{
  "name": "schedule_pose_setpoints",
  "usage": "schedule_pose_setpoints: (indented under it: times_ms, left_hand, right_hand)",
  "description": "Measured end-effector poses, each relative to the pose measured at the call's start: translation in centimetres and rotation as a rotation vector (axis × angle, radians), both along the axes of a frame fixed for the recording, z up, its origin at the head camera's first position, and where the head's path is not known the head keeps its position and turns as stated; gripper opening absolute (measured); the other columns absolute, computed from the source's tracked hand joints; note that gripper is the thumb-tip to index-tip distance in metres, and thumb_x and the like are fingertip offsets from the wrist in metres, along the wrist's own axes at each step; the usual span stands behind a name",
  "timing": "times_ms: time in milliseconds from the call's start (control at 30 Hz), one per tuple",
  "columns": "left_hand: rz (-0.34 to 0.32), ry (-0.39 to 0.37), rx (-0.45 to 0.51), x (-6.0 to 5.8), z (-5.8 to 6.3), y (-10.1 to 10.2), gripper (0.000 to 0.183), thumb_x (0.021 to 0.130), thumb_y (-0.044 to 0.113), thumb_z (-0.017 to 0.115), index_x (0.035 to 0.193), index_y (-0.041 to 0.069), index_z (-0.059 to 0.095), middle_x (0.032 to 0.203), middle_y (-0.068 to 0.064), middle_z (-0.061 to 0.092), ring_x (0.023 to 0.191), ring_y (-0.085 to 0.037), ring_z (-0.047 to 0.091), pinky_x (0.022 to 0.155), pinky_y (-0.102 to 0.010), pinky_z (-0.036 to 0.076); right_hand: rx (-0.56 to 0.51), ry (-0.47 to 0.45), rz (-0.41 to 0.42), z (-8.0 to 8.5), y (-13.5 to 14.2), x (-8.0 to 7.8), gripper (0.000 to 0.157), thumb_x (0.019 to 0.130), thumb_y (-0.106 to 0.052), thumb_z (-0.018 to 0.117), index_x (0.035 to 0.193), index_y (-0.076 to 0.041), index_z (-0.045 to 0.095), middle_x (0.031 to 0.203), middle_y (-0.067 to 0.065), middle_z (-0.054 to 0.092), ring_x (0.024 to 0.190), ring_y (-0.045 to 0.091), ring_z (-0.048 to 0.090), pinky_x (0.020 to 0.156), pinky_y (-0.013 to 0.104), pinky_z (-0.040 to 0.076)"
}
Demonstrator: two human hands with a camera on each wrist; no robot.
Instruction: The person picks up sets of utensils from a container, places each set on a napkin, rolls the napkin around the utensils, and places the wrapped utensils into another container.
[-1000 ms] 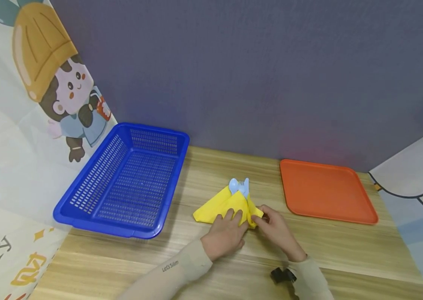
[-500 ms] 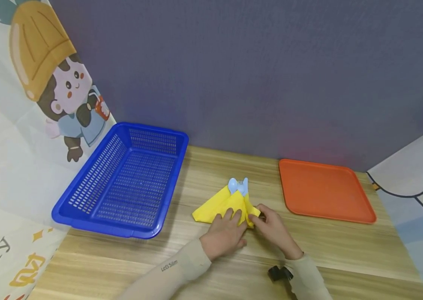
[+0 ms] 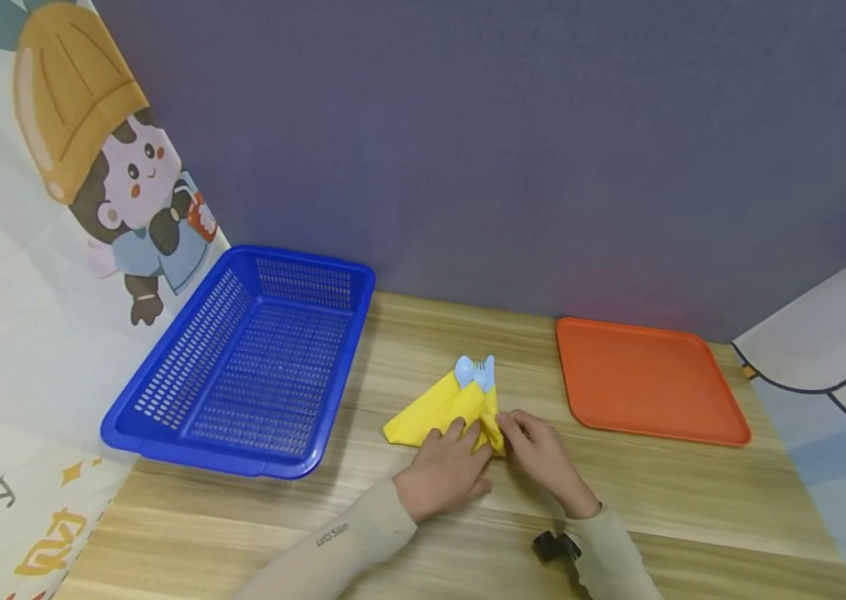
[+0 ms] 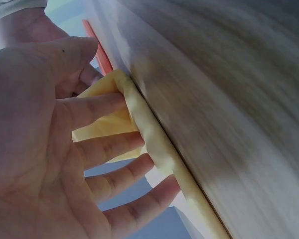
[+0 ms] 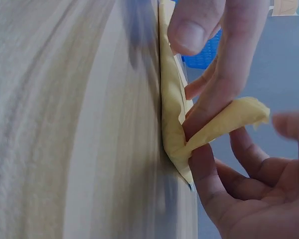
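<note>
A folded yellow napkin (image 3: 438,410) lies on the wooden table. From its top stick the heads of a light blue spoon (image 3: 464,371), fork (image 3: 480,375) and knife (image 3: 490,370); their lower parts are hidden inside. My left hand (image 3: 447,472) presses on the napkin's front with spread fingers. At the napkin's right side, my right hand (image 3: 545,457) touches the folded-over flap (image 5: 234,119). In the right wrist view its fingertips push against the underside of the flap, while the thumb (image 5: 289,124) stands apart from the cloth. The flap rises beside the left hand's fingers.
To the left stands a blue perforated basket (image 3: 321,400). An orange-red tray (image 3: 651,382) lies at the back right. A grey partition (image 3: 468,150) rises behind the table (image 3: 468,558). Beside the right wrist is a small black object (image 3: 553,546).
The napkin's right flap has swung left over the front, and my right hand has followed it, its pinch loosened. My left hand stays pressed on the napkin. The view has shifted slightly.
</note>
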State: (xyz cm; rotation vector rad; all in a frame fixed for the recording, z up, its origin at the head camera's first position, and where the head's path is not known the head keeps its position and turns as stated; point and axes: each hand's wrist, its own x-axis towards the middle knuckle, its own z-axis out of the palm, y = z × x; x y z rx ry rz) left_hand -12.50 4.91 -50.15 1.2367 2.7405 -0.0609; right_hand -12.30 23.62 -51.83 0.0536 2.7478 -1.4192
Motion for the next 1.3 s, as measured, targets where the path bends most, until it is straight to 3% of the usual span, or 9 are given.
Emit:
schedule_pose_setpoints:
  times_ms: [133, 367, 633, 900, 1033, 1167, 1300]
  left_hand:
    - [-0.005, -0.028, 0.036, -0.2, -0.1, -0.3, 0.053, 0.099, 0.055, 0.052, 0.141, 0.022, 0.054, 0.15, -0.005, 0.044, 0.131, -0.025, 0.042, 0.091, -0.045, 0.049]
    - [-0.023, -0.071, 0.091, -0.5, 0.1, -0.9, 0.047, 0.099, 0.051, 0.055, 0.133, 0.02, 0.059, 0.142, -0.004, 0.05, 0.131, -0.024, 0.043, 0.093, -0.046, 0.049]
    - [-0.043, -0.089, 0.131, -0.9, 0.0, -1.4, 0.044, 0.099, 0.047, 0.057, 0.131, 0.017, 0.061, 0.14, -0.004, 0.053, 0.134, -0.025, 0.043, 0.095, -0.045, 0.049]
    - [-0.092, -0.049, 0.229, -1.4, -0.3, -1.9, 0.031, 0.099, 0.039, 0.061, 0.115, 0.013, 0.067, 0.118, -0.001, 0.059, 0.11, -0.018, 0.053, 0.084, -0.03, 0.051]
    - [-0.051, -0.043, 0.29, -1.4, -0.3, -2.1, 0.024, 0.099, 0.035, 0.06, 0.103, 0.013, 0.07, 0.106, 0.001, 0.062, 0.098, -0.017, 0.057, 0.079, -0.029, 0.051]
    - [0.028, -0.007, 0.319, -1.4, 0.0, -2.2, 0.021, 0.098, 0.032, 0.061, 0.088, 0.015, 0.067, 0.086, 0.003, 0.059, 0.079, -0.014, 0.055, 0.062, -0.025, 0.048]
    - [0.069, 0.023, 0.336, -1.5, 0.1, -2.4, 0.014, 0.096, 0.029, 0.062, 0.092, 0.016, 0.061, 0.079, 0.005, 0.051, 0.067, -0.011, 0.045, 0.051, -0.022, 0.037]
  right_hand:
    - [-0.014, -0.017, -0.023, 0.1, -0.1, 0.0, 0.03, 0.107, -0.018, 0.046, 0.106, -0.006, 0.073, 0.102, 0.003, 0.069, 0.092, 0.017, 0.061, 0.08, 0.032, 0.051]
    - [0.053, 0.096, 0.085, 0.0, 0.1, 0.3, 0.017, 0.095, 0.002, 0.06, 0.101, -0.005, 0.074, 0.117, 0.01, 0.07, 0.11, 0.028, 0.064, 0.086, 0.04, 0.054]
    - [0.059, 0.152, 0.111, -0.2, -0.2, 0.3, 0.017, 0.089, 0.005, 0.07, 0.104, -0.002, 0.072, 0.109, 0.009, 0.069, 0.096, 0.024, 0.066, 0.079, 0.034, 0.057]
    - [0.1, 0.163, 0.063, -0.5, -0.9, 0.1, 0.016, 0.086, 0.001, 0.075, 0.102, 0.0, 0.071, 0.098, 0.009, 0.066, 0.086, 0.021, 0.066, 0.072, 0.029, 0.057]
    - [0.151, 0.157, 0.049, -0.4, -1.2, 0.1, 0.016, 0.086, -0.002, 0.076, 0.101, 0.0, 0.072, 0.093, 0.007, 0.065, 0.082, 0.018, 0.064, 0.069, 0.029, 0.056]
    - [0.205, 0.171, 0.043, -0.3, -1.6, 0.1, 0.016, 0.085, -0.003, 0.077, 0.1, 0.001, 0.072, 0.088, 0.006, 0.062, 0.077, 0.015, 0.059, 0.067, 0.029, 0.053]
    - [0.261, 0.193, 0.045, -0.2, -2.0, 0.0, 0.017, 0.084, -0.003, 0.077, 0.099, 0.002, 0.071, 0.084, 0.006, 0.058, 0.074, 0.015, 0.054, 0.065, 0.03, 0.049]
